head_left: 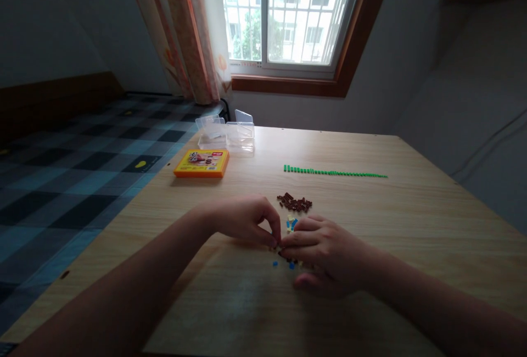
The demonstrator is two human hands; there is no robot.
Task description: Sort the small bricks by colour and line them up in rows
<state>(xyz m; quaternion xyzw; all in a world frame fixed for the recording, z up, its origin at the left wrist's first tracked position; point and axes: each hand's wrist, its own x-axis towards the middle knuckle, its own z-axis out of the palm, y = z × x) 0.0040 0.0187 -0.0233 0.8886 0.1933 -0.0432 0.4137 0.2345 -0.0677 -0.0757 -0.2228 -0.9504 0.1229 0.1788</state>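
Two bare hands meet over small toy bricks on a table (144,247). The left hand (251,221) curls thumb and forefinger toward each other at the mixed pile (292,265); whether a brick sits between the tips cannot be told. The right hand (327,250) lies palm down over the same pile, fingers together, thumb apart; anything under it is hidden. The pile, brown with blue and cream, shows only at its edges, a loose blue brick (275,263) just beside it. Beyond lie a blue-and-cream group (292,223), near the right fingertips, and a brown heap (294,202). Farther off runs a green row (335,172), set end to end in a thin line. Likely faults: a sweep of the right hand could push the blue-and-cream group into the brown heap; a loose pinch could let a brick skip away; a sleeve-less forearm reaching far forward could knock the row askew. At far left, a yellow box (201,163) bears a picture and dark lettering, too small to read; clear cases (226,136) stand open behind it, with no legible label
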